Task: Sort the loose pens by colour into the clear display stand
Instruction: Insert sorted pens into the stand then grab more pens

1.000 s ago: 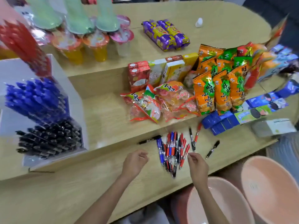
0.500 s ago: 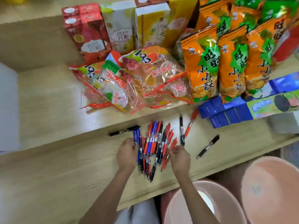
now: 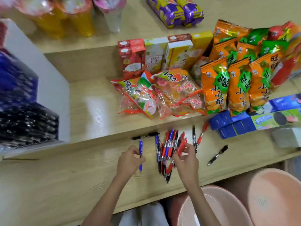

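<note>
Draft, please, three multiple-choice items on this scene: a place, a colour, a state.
1. Where does the lone black plastic pen lie? A. on the floor B. on the wooden counter, right of the right hand C. in a drawer
2. Which pen colour does the left hand hold? A. red B. blue C. black
3. What is the right hand doing? A. resting flat B. waving C. pinching a red plastic pen
Answers: B, it lies apart beside that hand; B, a blue plastic pen shows in its grip; C, the red pen sits in its pinch.

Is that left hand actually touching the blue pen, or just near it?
Touching. The head view shows the left hand pinching the blue pen, fingers curled round its barrel.
</note>
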